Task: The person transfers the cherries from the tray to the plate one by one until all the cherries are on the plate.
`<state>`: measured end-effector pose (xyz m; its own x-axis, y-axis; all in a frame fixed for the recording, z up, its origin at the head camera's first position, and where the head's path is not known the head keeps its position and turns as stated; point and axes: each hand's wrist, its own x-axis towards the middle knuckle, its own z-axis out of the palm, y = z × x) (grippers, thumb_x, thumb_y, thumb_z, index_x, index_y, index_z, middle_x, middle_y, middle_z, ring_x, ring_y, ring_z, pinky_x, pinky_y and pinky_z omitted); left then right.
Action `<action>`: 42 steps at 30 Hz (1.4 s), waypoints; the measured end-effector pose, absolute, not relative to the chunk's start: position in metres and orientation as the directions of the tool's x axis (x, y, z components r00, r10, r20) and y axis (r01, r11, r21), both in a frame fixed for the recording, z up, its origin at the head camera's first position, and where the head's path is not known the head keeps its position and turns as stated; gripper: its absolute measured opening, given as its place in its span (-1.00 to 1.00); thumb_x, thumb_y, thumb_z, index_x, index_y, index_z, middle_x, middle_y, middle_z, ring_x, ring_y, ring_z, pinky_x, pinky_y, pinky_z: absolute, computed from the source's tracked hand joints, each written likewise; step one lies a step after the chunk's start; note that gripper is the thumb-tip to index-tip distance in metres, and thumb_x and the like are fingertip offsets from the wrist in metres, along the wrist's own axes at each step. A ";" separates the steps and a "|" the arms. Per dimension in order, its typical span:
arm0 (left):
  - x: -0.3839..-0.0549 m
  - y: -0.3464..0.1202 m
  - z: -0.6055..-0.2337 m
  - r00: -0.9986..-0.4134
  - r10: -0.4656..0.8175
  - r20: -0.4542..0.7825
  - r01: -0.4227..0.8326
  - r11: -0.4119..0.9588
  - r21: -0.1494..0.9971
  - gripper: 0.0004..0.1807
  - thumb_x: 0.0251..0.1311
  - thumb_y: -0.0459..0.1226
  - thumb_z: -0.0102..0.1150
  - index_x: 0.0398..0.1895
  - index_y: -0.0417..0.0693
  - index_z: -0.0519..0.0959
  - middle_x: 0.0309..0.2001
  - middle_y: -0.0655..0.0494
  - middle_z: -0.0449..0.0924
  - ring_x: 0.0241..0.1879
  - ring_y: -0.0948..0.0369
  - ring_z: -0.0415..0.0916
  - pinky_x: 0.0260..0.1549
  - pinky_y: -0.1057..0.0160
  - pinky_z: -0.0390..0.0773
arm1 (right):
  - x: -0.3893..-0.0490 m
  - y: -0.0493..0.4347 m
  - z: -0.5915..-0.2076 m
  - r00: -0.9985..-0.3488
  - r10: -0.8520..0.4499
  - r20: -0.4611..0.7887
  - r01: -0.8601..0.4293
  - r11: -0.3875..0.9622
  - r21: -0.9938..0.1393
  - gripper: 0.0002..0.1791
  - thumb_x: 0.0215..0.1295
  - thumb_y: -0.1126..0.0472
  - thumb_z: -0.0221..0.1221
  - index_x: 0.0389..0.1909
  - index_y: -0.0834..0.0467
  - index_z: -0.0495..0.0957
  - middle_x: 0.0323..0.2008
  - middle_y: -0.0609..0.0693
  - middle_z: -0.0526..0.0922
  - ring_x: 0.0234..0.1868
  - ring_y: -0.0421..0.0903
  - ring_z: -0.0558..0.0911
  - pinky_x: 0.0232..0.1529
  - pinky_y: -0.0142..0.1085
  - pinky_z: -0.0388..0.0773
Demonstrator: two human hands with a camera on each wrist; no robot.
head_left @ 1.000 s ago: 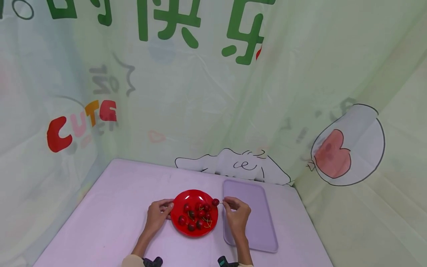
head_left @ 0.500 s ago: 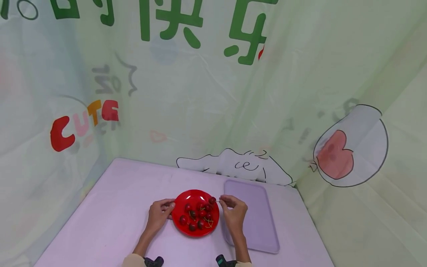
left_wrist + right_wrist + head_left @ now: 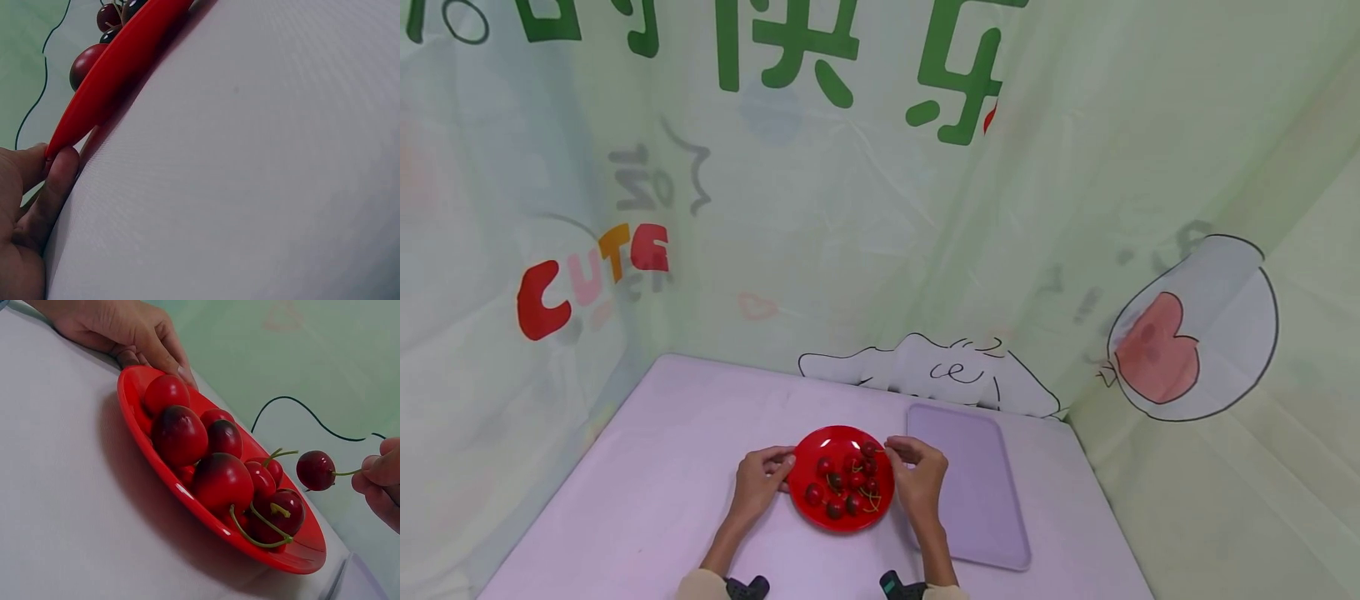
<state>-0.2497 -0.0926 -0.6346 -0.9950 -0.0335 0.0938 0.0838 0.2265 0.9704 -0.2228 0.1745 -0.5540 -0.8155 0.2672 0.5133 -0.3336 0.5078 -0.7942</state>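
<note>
A red plate (image 3: pixel 814 518) on the table carries several dark red cherries (image 3: pixel 181 434), some with green stems. My left hand (image 3: pixel 757 483) grips the plate's left rim, thumb on top and fingers beneath, as the left wrist view shows at the plate's edge (image 3: pixel 94 100). With thumb and forefinger my right hand (image 3: pixel 919 482) pinches one cherry (image 3: pixel 315 470) by its stem. In the right wrist view that cherry hangs just above the rim; in the head view it overlaps the plate's upper right part.
A shallow lilac tray (image 3: pixel 981 500) lies right of the plate, partly behind my right hand and forearm. The table (image 3: pixel 685 417) has a pale lilac cover. A printed curtain (image 3: pixel 850 233) closes off the back and sides.
My right hand has moved left with the cherry, from the plate's right edge to over its upper right part. The left hand keeps its grip on the rim.
</note>
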 end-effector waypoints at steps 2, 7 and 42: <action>-0.250 -0.093 -0.635 -0.995 -0.034 0.096 0.086 0.228 0.970 -0.69 0.50 -0.32 0.35 0.22 -0.19 0.75 -0.09 -0.13 0.82 -0.51 0.31 0.67 -0.40 0.47 0.73 | -0.223 0.172 -0.553 -0.819 0.260 0.512 -0.338 0.504 -0.795 -0.81 0.27 0.50 0.47 -0.19 0.18 0.87 -0.25 0.11 0.91 -0.29 0.03 0.87 -0.12 -0.55 0.73; -0.251 -0.093 -0.636 -0.995 -0.035 0.097 0.087 0.229 0.970 -0.69 0.49 -0.32 0.35 0.22 -0.19 0.75 -0.09 -0.12 0.81 -0.52 0.31 0.67 -0.40 0.47 0.73 | -0.229 0.167 -0.556 -0.833 0.247 0.495 -0.323 0.509 -0.798 -0.84 0.28 0.46 0.49 -0.18 0.19 0.87 -0.23 0.06 0.91 -0.27 -0.05 0.87 -0.11 -0.53 0.75; -0.255 -0.095 -0.642 -0.990 -0.024 0.140 0.133 0.201 0.971 -0.72 0.49 -0.32 0.35 0.17 -0.19 0.77 -0.18 -0.08 0.81 -0.53 0.33 0.66 -0.42 0.44 0.74 | -0.237 0.132 -0.572 -0.889 0.046 0.456 -0.355 0.559 -0.749 -0.82 0.30 0.46 0.47 -0.13 0.19 0.86 -0.24 0.01 0.91 -0.26 -0.15 0.86 -0.09 -0.46 0.78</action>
